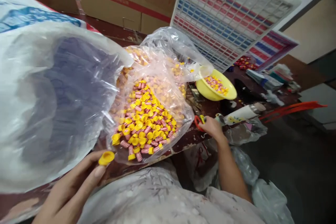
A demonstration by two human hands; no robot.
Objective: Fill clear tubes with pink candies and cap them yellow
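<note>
My left hand (76, 185), at the lower left, pinches a small yellow plastic cap (106, 158) between thumb and fingertip. Just beyond it lies a clear plastic bag (181, 122), its mouth facing me, full of small pink-striped pieces with yellow caps (141, 126). To the right of the bag, my right hand (211, 126) reaches low over the table edge. Its fingers are closed on what look like scissors (199, 121) with orange and yellow handles; the blades cannot be made out.
A large white sack (23, 112) with a plastic liner fills the left. Behind the bag stands a yellow bowl (231, 91) of similar pieces. A white bottle (240, 114) lies to the right. A white wire rack (223, 17) and cardboard boxes (110, 7) stand at the back.
</note>
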